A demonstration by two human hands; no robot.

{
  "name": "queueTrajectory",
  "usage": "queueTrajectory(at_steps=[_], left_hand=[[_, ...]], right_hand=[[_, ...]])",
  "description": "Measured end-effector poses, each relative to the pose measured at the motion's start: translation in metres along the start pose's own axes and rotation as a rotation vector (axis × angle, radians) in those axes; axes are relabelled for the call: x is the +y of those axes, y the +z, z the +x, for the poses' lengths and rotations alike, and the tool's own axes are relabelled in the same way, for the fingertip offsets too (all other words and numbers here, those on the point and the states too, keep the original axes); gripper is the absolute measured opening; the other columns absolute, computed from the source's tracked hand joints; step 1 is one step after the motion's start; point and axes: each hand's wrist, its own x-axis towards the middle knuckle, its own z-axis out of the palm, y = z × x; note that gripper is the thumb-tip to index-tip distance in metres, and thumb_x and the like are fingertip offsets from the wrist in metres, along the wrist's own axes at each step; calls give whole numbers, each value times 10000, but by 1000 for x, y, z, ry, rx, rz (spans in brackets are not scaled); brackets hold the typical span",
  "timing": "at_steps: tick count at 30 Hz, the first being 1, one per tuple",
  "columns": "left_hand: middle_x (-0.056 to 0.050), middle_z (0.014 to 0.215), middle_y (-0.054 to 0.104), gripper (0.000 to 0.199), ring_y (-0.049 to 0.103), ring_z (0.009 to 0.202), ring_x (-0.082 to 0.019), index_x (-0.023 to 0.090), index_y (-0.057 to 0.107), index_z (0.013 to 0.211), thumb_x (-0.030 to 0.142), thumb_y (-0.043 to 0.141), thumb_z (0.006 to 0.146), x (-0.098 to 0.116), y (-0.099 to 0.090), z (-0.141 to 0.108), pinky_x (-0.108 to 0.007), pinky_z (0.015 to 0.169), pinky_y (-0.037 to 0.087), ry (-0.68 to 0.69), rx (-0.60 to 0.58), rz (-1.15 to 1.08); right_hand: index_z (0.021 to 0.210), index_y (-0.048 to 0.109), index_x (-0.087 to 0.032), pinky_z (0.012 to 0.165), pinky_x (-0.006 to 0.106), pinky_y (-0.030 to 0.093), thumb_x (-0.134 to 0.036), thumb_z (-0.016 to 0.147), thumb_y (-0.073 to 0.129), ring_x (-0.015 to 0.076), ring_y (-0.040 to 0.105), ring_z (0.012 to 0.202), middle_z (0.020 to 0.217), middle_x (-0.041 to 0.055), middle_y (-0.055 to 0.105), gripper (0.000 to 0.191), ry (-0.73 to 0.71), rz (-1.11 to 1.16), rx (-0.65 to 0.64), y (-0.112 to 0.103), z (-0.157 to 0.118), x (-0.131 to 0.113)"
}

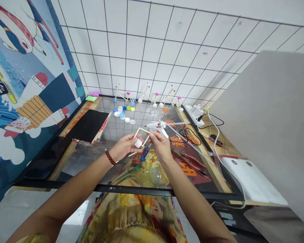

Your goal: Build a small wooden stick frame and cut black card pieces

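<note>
Between my two hands is a small frame of thin wooden sticks, bent into an angular shape, with a white bottle cap at its lower left. My left hand has its fingers closed around the cap side of the frame. The fingertips of my right hand pinch the frame's right corner. Just below the frame, a blue-handled cutter lies on the glossy tabletop. A white glue gun rests behind my right hand, its nozzle pointing left.
Three stick-and-cap bicycle models stand along the tiled wall. Loose coloured caps lie before them. A black board is at left. Pliers, clear glue sticks and a black cable lie at right, near a power strip.
</note>
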Motion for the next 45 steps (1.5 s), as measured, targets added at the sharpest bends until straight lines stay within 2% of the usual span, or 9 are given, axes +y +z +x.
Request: queueTrajectory(at_steps=[3,7,12,21,24,29,34,42,45], left_hand=[[-110,970,716,384,708,810,-196,106,670,1036,273,805,718,-2,2,0,-351,801,573,51,79,90],[-101,982,720,428,708,812,-182,109,680,1044,299,829,690,-5,1,1,-330,801,576,54,79,88],[-62,868,714,404,710,798,-170,102,688,1022,243,842,676,-9,-2,4,-313,810,575,35,63,106],[-67,901,708,290,708,875,-188,111,683,965,168,810,711,-15,1,2,-337,854,580,-18,40,-37],[-68,897,709,303,708,871,-187,113,681,961,186,819,702,-14,3,1,-329,844,584,-25,36,-46],[-63,873,704,328,703,856,-179,113,671,961,220,828,694,-12,4,0,-321,834,586,7,53,-45],[-49,883,698,337,699,856,-176,122,658,923,234,847,667,-11,4,1,-330,842,580,63,60,-43],[-57,829,703,387,667,732,-137,108,683,922,268,872,625,-10,1,1,-265,718,557,62,107,34],[-86,893,714,358,670,763,-156,108,696,932,348,820,697,-9,3,1,-283,713,560,58,106,-10]], right_hand=[[862,762,-213,627,275,473,-463,722,759,122,564,622,691,-6,659,286,43,85,-44,-1,0,-2],[856,759,-211,608,257,469,-508,717,755,115,575,628,735,10,679,328,145,195,-72,-1,0,-6],[707,748,-198,570,230,427,-449,649,819,91,517,570,626,-17,634,267,103,102,-31,0,0,-6],[708,737,-200,567,264,448,-455,594,835,110,518,568,649,-10,645,296,83,92,39,4,-2,-7],[708,737,-200,564,259,440,-455,613,824,105,513,560,639,-14,644,286,83,96,37,3,-3,-5],[788,749,-217,630,271,464,-435,666,800,116,540,607,666,-15,658,255,45,101,-39,0,-4,-4],[757,748,-221,681,297,498,-373,573,853,139,585,659,751,2,706,261,42,68,-42,3,-5,-6],[727,743,-214,588,273,477,-345,570,847,108,536,567,674,-18,680,229,51,9,-36,7,-8,-6],[730,739,-209,567,264,473,-373,569,851,103,533,550,654,-18,669,256,73,17,-51,6,-8,-6]])
